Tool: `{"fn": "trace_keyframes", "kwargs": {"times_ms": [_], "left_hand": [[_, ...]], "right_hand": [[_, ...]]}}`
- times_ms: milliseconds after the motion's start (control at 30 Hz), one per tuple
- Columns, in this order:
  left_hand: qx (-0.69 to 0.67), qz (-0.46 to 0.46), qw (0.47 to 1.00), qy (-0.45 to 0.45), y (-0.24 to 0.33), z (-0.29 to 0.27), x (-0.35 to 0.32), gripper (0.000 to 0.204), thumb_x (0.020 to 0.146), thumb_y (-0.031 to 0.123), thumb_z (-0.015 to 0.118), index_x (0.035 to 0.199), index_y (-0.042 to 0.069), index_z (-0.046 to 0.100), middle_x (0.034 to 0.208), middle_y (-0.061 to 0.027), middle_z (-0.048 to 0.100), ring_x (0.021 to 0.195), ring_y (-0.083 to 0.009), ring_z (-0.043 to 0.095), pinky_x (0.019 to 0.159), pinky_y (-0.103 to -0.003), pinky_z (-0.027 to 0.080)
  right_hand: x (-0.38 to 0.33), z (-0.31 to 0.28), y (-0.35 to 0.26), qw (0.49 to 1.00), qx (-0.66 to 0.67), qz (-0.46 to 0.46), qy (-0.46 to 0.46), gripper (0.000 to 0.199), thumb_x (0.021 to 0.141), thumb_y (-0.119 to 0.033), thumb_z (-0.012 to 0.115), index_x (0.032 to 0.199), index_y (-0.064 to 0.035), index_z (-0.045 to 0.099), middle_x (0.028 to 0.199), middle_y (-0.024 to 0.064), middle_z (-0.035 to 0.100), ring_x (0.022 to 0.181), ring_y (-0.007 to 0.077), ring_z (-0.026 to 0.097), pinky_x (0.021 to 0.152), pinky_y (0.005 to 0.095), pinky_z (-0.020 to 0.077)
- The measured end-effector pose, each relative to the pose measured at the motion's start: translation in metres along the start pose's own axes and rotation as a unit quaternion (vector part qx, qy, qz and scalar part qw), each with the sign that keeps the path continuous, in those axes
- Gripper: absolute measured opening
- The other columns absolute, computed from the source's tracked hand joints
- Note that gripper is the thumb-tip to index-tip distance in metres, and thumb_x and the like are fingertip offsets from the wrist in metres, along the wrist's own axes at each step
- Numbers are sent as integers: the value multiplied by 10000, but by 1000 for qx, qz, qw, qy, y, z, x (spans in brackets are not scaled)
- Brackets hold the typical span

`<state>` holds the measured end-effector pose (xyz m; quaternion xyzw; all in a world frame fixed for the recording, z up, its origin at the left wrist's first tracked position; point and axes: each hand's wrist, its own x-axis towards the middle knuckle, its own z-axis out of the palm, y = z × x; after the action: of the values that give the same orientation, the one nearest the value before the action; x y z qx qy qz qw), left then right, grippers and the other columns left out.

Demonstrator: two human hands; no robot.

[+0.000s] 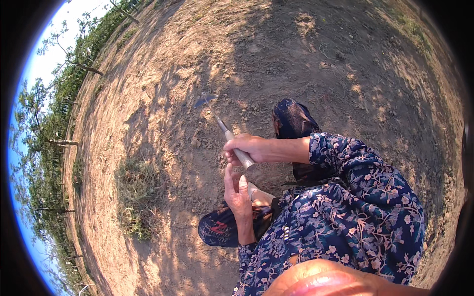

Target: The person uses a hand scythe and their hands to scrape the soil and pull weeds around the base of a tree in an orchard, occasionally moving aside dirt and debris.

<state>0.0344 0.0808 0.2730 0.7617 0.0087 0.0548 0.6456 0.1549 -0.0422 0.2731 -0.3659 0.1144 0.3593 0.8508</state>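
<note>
Head view: person stood on dry, bare field soil (306, 64), a hoe (232, 138) held in both hands. Right hand (247, 147) was clenched around the wooden handle, just above its midpoint. Left hand (239, 195) lay lower on the same handle, near its butt end, fingers half-opened and laid along the wood, not fully wrapped. Hoe blade (205, 99) sat well beyond the right hand, raised just off the ground or barely touching it; cannot tell which. Dark sandalled feet flanked the handle: one (291, 118) beyond the right hand, one (222, 228) below the left. Grass clump (138, 192) grew left of the handle, apart from the blade. Judgement: the left-hand grip looked loose; closing it fully would steady the stroke, with the blade kept clear of the forward foot.
</note>
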Motion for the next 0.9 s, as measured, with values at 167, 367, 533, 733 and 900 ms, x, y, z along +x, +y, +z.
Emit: {"fn": "trace_keyframes", "kwargs": {"times_ms": [167,367,533,733,900], "left_hand": [[243,-8,929,-280,-100,23,7,409,843,142,598,1223,3,546,1016,-127,663,886,-188,625,793,-306,485],[62,-143,782,-604,-256,60,-73,270,791,179,573,1009,39,649,876,-165,671,834,-237,636,742,-357,479],[175,-237,736,-609,-279,43,-72,266,792,178,574,1006,39,649,868,-162,668,829,-235,635,737,-357,479],[232,-290,706,-603,-296,13,-25,262,793,178,574,1002,39,648,859,-158,665,823,-233,634,731,-358,478],[241,-316,687,-609,-311,0,14,258,793,178,575,999,39,647,851,-155,663,818,-231,633,725,-359,478]], "right_hand": [[12,-15,-16,985,168,46,-3,99,879,-109,557,837,-43,496,713,39,534,607,106,540,511,249,490],[17,30,-31,997,49,40,-52,97,892,-125,553,873,-43,506,725,6,534,577,69,520,498,216,468],[11,22,-31,984,124,105,-68,189,932,-145,506,1089,-43,484,750,-3,518,569,48,475,489,190,402],[16,-3,-38,967,224,113,51,248,942,-162,484,1162,-51,470,765,20,500,586,81,442,532,233,382],[36,-26,-57,951,280,88,93,235,932,-148,512,1154,-73,491,801,43,525,621,117,475,546,270,414]]}}
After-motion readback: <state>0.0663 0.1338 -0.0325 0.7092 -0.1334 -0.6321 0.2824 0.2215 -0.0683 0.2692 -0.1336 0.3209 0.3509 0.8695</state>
